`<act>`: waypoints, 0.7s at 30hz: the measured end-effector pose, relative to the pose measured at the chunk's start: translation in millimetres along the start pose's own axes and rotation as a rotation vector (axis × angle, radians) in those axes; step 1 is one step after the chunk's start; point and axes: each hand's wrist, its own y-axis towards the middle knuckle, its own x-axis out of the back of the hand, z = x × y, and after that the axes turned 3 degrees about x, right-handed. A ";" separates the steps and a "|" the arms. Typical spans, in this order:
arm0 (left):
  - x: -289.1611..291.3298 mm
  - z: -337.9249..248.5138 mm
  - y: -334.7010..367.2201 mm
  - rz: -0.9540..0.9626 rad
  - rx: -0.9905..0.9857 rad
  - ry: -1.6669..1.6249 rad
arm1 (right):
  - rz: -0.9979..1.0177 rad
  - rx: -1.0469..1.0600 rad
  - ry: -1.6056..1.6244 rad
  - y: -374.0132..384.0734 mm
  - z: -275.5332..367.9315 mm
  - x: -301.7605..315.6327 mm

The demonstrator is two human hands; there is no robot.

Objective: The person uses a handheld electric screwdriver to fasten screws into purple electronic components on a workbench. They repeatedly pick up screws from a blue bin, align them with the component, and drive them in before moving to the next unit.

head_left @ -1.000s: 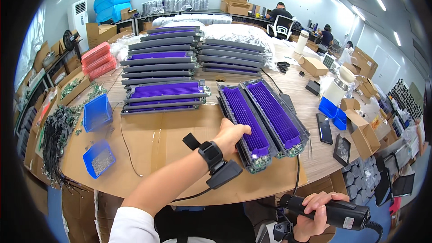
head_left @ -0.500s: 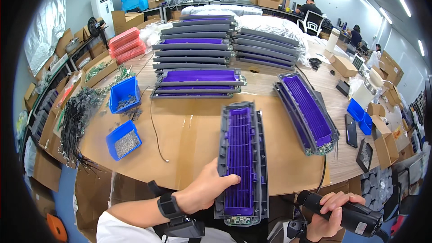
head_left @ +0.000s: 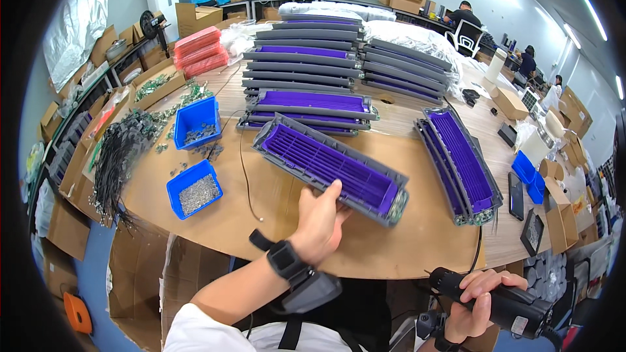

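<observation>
My left hand (head_left: 318,223) grips a long housing (head_left: 332,169) by its near edge, thumb on the rim. This housing has a dark grey frame, a purple slatted inside and a green circuit board at its right end. It is held tilted above the cardboard sheet (head_left: 287,248), slanting down to the right. At the lower right, my right hand (head_left: 479,300) is wrapped round a black electric screwdriver (head_left: 450,281), its thin bit pointing left, apart from the housing. Similar housings (head_left: 462,163) lie at the right of the table.
Rows of stacked housings (head_left: 306,101) stand behind. Left are a blue bin of dark small parts (head_left: 189,114), a blue bin of screws (head_left: 195,173) and bundled black cables (head_left: 120,163). A phone (head_left: 516,195) and small blue bins (head_left: 527,168) lie right. One loose cable (head_left: 246,186) crosses the cardboard.
My left hand has lifted the housing forward and turned it from upright in view to a slant across the middle. My right hand with the screwdriver has hardly moved.
</observation>
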 end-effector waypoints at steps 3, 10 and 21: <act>-2.2 -16.5 24.4 -0.028 0.139 -0.003 | 0.004 0.006 0.019 3.7 1.3 -5.2; 18.0 -61.2 46.3 0.084 0.354 0.200 | 0.008 -0.013 -0.042 28.5 2.0 -15.6; 43.0 -73.8 6.4 0.247 0.244 0.238 | 0.456 -0.046 -0.508 85.0 -43.6 -73.3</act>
